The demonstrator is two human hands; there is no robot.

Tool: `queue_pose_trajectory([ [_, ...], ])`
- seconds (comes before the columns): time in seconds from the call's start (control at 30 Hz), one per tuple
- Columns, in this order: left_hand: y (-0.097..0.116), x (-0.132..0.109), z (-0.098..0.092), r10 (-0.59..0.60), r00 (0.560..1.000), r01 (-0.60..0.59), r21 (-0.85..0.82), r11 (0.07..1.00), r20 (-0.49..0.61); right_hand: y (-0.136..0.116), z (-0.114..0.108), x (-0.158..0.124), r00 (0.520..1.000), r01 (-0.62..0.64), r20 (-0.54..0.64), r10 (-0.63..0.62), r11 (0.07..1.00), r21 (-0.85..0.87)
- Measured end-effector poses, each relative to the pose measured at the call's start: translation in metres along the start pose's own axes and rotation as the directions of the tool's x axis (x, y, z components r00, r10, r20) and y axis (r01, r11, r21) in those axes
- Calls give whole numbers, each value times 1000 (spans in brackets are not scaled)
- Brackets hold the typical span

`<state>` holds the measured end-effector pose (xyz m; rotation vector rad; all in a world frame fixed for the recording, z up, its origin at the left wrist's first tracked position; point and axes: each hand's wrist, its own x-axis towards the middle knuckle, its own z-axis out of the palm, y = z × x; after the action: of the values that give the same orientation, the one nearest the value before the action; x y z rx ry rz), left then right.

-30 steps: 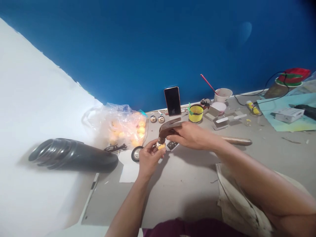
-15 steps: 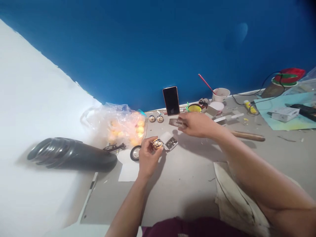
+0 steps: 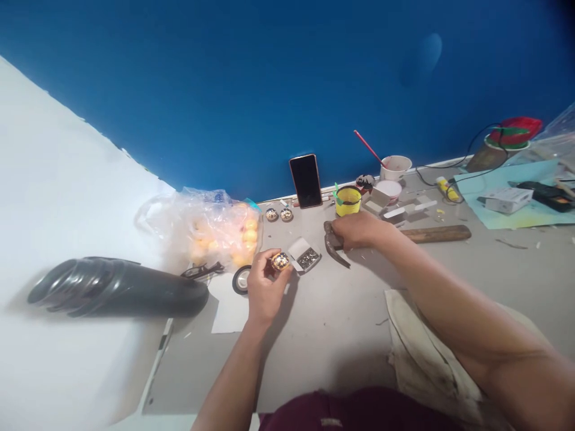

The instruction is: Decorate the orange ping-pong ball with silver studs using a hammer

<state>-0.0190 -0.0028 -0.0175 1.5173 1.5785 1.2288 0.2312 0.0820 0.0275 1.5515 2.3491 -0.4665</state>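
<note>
My left hand (image 3: 266,284) has its fingers curled around a small ball (image 3: 280,261) covered in shiny metal studs. Just right of it lies an open white box (image 3: 307,258) full of small metal tacks. My right hand (image 3: 359,231) is wrapped round a claw hammer near its head (image 3: 333,244), which is low at the table surface. The wooden handle (image 3: 442,233) extends to the right behind my wrist. Two more studded balls (image 3: 278,214) sit further back, in front of a phone (image 3: 306,181) leaning on the wall.
A plastic bag of orange balls (image 3: 250,233), a black tape roll (image 3: 241,279) and a dark tube (image 3: 121,287) are at left. Behind my right hand stand a yellow tub (image 3: 348,202) and a white cup (image 3: 396,166). A cloth (image 3: 404,341) lies under my right forearm.
The hammer in my right hand has turned and come down to the table, its claw now pointing toward me. My left hand still holds the studded ball. The view has shifted slightly.
</note>
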Motion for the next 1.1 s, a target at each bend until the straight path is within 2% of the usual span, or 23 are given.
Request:
queue_pose_trajectory([
  [0.03,1,0,0,17,1000,-17,24,1000,0,-2,-2,-2,1000,5,-18,-5,1000,-7],
  [0.1,2,0,1,58,998,-58,60,997,0,-11,-5,-5,991,23,-130,-27,999,-28],
  [0.17,2,-1,1,95,996,-94,75,993,1,-25,-5,-6,959,58,-274,-68,997,-44],
  [0.23,1,-1,2,125,992,-125,82,989,3,-42,2,-3,926,119,-354,-128,992,-48],
  [0.37,1,-1,1,210,977,-208,102,973,-14,-71,20,8,920,210,-324,-219,976,-62],
  [0.5,3,-1,1,246,968,-240,112,964,-43,-84,27,13,947,166,-274,-166,986,-25],
  [0.57,5,-1,1,233,971,-227,111,968,-46,-85,28,14,953,147,-264,-146,989,-14],
  [0.77,3,-1,1,164,986,-164,79,983,2,-82,31,16,943,206,-258,-210,978,-43],
  [0.93,0,0,1,-8,1000,9,-57,998,24,-80,29,14,947,217,-233,-222,975,-48],
  [1.1,2,1,0,-140,988,149,-196,969,59,-75,29,13,935,222,-279,-221,975,-30],
])
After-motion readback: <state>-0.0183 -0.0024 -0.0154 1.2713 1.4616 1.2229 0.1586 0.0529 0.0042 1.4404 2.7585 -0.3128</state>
